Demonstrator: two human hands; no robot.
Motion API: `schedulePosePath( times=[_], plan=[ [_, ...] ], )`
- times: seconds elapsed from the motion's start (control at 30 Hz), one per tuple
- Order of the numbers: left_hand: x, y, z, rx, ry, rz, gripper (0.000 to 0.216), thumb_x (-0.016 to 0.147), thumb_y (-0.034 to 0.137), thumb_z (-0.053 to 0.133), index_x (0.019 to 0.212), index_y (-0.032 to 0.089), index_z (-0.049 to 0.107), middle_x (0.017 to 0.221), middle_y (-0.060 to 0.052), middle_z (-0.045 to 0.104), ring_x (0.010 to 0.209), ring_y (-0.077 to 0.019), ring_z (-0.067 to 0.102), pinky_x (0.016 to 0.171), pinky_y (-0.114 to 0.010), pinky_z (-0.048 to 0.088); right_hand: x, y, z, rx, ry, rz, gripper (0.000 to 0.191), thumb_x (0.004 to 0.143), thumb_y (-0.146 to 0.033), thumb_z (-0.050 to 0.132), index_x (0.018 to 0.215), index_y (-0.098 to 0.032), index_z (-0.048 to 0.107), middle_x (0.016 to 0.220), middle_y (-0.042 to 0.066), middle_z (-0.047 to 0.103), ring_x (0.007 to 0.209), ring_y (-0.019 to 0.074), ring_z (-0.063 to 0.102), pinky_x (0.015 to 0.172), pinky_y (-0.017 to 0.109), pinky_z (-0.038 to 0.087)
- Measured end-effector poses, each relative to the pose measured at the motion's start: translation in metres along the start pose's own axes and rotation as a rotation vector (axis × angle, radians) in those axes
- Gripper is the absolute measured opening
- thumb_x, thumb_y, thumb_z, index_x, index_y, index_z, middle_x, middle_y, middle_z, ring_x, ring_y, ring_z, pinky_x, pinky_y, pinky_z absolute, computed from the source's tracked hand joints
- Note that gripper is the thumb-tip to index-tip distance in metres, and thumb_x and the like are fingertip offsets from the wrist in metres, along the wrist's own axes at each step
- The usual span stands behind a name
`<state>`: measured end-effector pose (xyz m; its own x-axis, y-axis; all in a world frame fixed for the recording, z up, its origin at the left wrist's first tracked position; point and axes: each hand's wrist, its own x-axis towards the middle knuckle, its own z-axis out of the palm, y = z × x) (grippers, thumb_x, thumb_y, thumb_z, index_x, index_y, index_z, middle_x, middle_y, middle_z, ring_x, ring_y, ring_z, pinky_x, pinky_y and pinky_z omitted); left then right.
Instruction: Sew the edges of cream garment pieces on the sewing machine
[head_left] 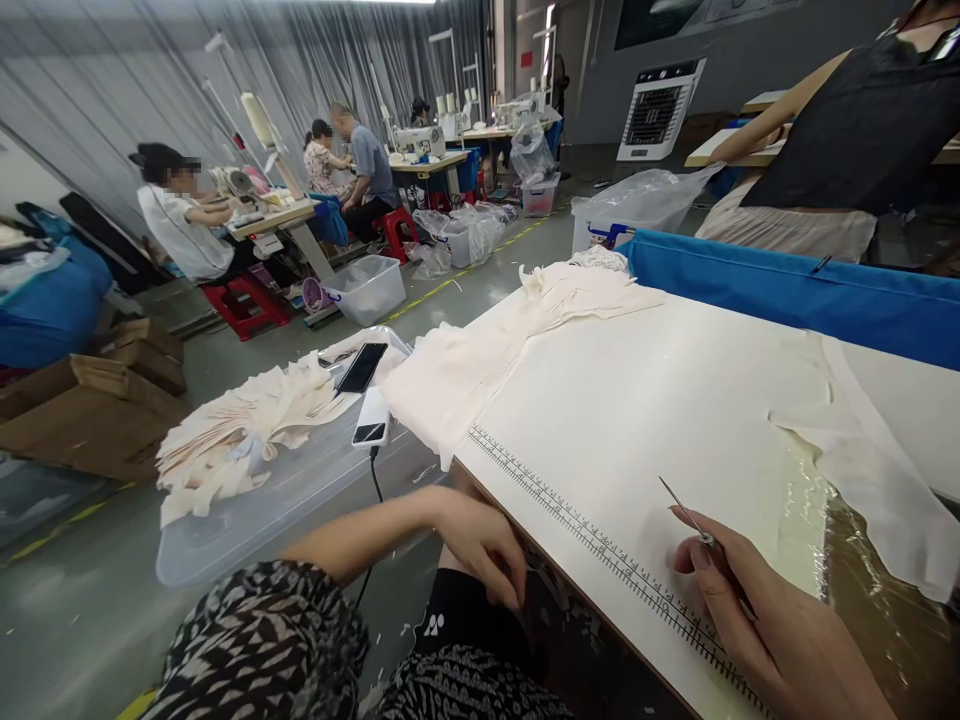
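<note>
My right hand (pixel 765 625) rests on the white table (pixel 637 400) near its front edge and pinches a thin metal tool (pixel 686 512) that points up and left. It lies over the printed ruler strip (pixel 592 540) along the table's edge. My left hand (pixel 480 545) hangs below the table edge at my lap, its fingers curled downward; what they touch is hidden. Cream fabric pieces (pixel 480 365) drape over the table's left corner, and a sheer cream piece (pixel 877 470) lies at the right.
A clear plastic bin lid (pixel 262 500) to my left carries a fanned stack of cream pieces (pixel 232 430), a dark phone (pixel 361 367) and a white power bank (pixel 373 420). A blue fabric edge (pixel 787 285) borders the table's far side. A person in black (pixel 855 130) stands beyond it. Seated workers (pixel 187 225) sew at the back left.
</note>
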<state>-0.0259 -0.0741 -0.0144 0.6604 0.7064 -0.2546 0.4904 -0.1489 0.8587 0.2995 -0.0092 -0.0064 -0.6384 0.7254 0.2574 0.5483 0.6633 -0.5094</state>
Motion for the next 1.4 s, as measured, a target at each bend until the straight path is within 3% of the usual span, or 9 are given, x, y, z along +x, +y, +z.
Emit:
schedulePosePath(
  times=[0.07,0.23,0.3,0.5,0.7,0.9,1.13,1.23,1.4],
  plan=[
    [-0.02,0.0,-0.026,0.045,0.134,-0.01,0.02,0.088,0.042,0.078,0.088,0.022,0.076,0.085,-0.001,0.074,0.077,-0.0155,0.07,0.072,-0.025,0.058,0.0,-0.009,0.002,0.012,0.022,0.07,0.031,0.105,-0.042,0.041,0.132,-0.031,0.053,0.087,0.001,0.074,0.062,0.0175,0.071,0.052,0.026,0.053],
    [-0.052,-0.015,-0.105,0.517,0.917,-0.269,0.018,0.095,0.033,0.06,0.1,0.019,0.071,0.102,-0.007,0.072,0.098,-0.0228,0.064,0.087,-0.035,0.053,0.0,-0.024,0.007,0.06,0.059,0.188,0.035,0.106,-0.048,0.037,0.13,-0.029,0.055,0.085,0.001,0.071,0.061,0.0174,0.066,0.055,0.028,0.049],
    [-0.049,-0.029,-0.122,0.743,1.0,-0.402,0.016,0.092,0.027,0.058,0.101,0.017,0.068,0.106,-0.01,0.069,0.105,-0.027,0.061,0.091,-0.04,0.051,0.0,-0.021,0.008,0.069,0.055,0.2,0.035,0.106,-0.047,0.037,0.13,-0.028,0.056,0.083,0.0,0.07,0.058,0.0161,0.063,0.054,0.028,0.048],
    [-0.043,-0.057,-0.126,0.928,0.902,-0.532,0.026,0.1,0.027,0.043,0.091,0.018,0.065,0.099,-0.011,0.068,0.099,-0.0277,0.06,0.085,-0.039,0.049,0.001,-0.009,0.011,0.084,0.036,0.15,0.033,0.106,-0.042,0.039,0.13,-0.027,0.055,0.079,-0.003,0.069,0.057,0.0149,0.063,0.055,0.028,0.049],
    [-0.031,-0.009,-0.11,0.878,1.017,-0.292,0.025,0.101,0.03,0.043,0.094,0.021,0.065,0.098,-0.009,0.069,0.095,-0.0255,0.06,0.086,-0.038,0.051,0.008,-0.012,0.007,0.397,-0.02,0.27,0.036,0.105,-0.046,0.044,0.13,-0.024,0.057,0.085,0.003,0.073,0.061,0.0169,0.066,0.052,0.029,0.052],
    [0.039,0.051,-0.055,0.731,0.541,0.126,0.022,0.103,0.034,0.045,0.098,0.022,0.063,0.087,-0.003,0.068,0.081,-0.0179,0.064,0.07,-0.027,0.051,0.042,-0.015,0.012,1.011,0.0,0.46,0.056,0.102,-0.049,0.053,0.152,-0.027,0.043,0.129,0.016,0.068,0.103,0.0253,0.073,0.083,0.045,0.064],
    [0.083,0.068,0.03,0.663,0.149,0.613,0.018,0.103,0.032,0.052,0.097,0.021,0.065,0.091,-0.005,0.073,0.081,-0.0159,0.067,0.072,-0.028,0.053,0.062,-0.049,0.01,0.898,0.031,0.543,0.032,0.095,-0.034,0.052,0.119,-0.016,0.059,0.084,0.001,0.066,0.062,0.0125,0.061,0.064,0.03,0.057],
    [0.072,0.059,0.01,0.602,0.209,0.498,0.019,0.103,0.035,0.053,0.109,0.024,0.067,0.096,-0.003,0.073,0.087,-0.0158,0.068,0.077,-0.027,0.055,0.032,-0.066,-0.004,0.84,0.058,0.561,0.031,0.094,-0.039,0.051,0.113,-0.017,0.06,0.075,-0.001,0.061,0.053,0.0111,0.052,0.053,0.027,0.049],
    [0.088,0.034,-0.073,0.754,0.472,0.267,0.026,0.097,0.025,0.055,0.121,0.02,0.064,0.123,-0.012,0.068,0.115,-0.0261,0.063,0.093,-0.039,0.055,-0.037,-0.083,-0.016,0.833,0.086,0.643,0.046,0.095,-0.059,0.054,0.114,-0.019,0.063,0.081,0.002,0.065,0.049,0.0099,0.049,0.048,0.026,0.046]
  ],
)
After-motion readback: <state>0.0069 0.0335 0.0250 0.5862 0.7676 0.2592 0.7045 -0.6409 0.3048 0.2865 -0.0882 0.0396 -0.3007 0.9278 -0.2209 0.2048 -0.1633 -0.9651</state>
